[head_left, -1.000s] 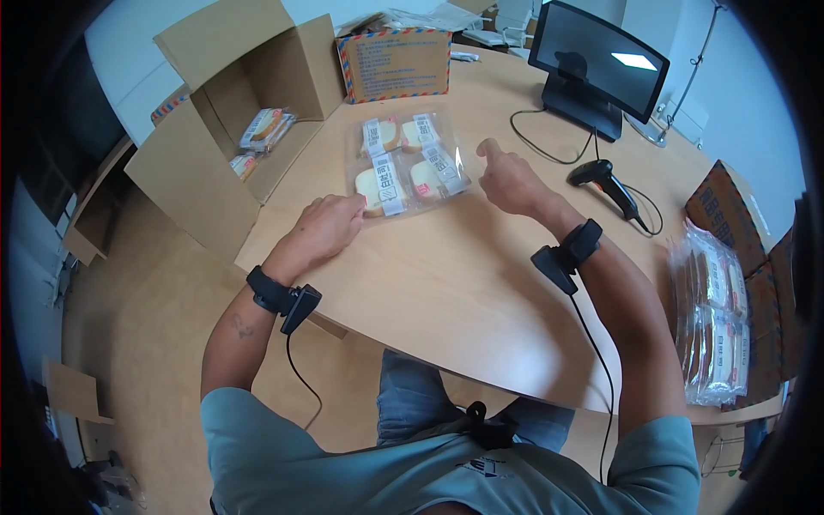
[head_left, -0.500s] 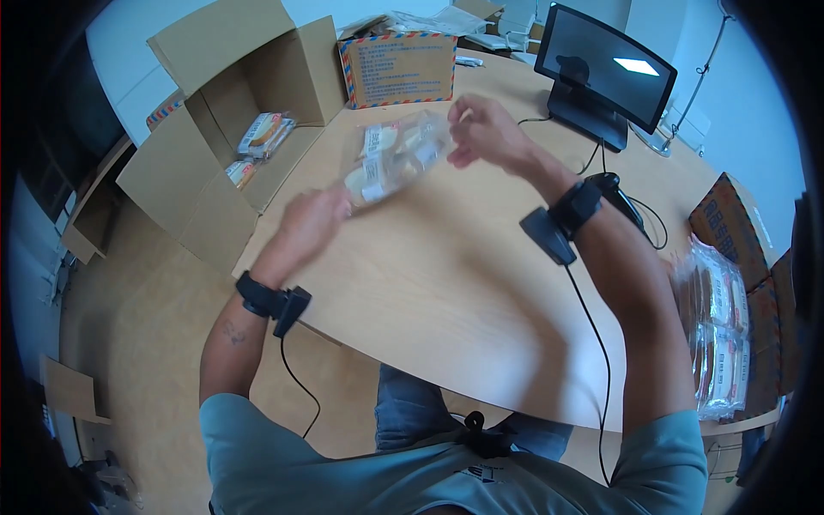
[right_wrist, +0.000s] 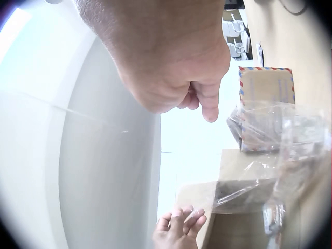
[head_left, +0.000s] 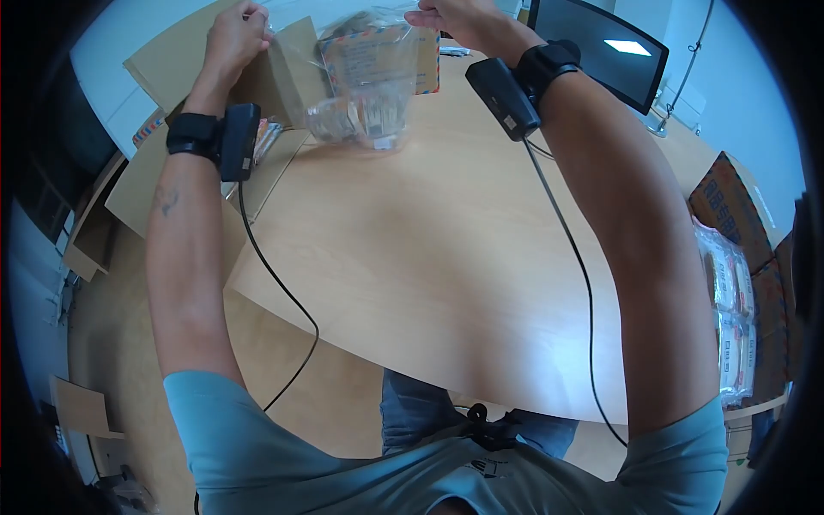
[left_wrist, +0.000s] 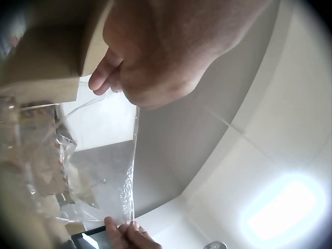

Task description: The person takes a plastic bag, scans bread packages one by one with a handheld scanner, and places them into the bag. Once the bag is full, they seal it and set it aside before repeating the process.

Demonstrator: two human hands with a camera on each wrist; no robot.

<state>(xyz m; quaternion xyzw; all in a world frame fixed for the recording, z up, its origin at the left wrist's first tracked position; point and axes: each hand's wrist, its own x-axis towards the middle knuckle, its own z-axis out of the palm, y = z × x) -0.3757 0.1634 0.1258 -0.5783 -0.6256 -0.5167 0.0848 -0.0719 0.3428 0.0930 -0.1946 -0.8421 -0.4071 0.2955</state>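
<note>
A clear plastic bag [head_left: 371, 73] hangs spread between my two raised hands, above the far side of the table. Several wrapped bread packs [head_left: 369, 118] with white labels are bunched in its lower part. My left hand [head_left: 236, 39] pinches the bag's upper left corner, in front of the open carton. At the opposite upper corner, my right hand [head_left: 459, 19] pinches the film between thumb and fingers. In the left wrist view, the bag's top edge runs taut from one hand to the other [left_wrist: 129, 236]. My wrist partly hides the left fingertips there.
An open cardboard carton [head_left: 300, 73] with bread packs [head_left: 268, 137] inside lies at the left. Behind the bag stands a smaller striped-edge box [head_left: 427, 64]. The monitor [head_left: 601, 51] is at the back right. More bagged bread [head_left: 730, 309] stands in a carton [head_left: 721, 193] at the right edge.
The bag lay flat on the table, then was lifted and tilted up. Both hands have risen and moved away from the body, and the bread packs have slid together at the bag's bottom.
</note>
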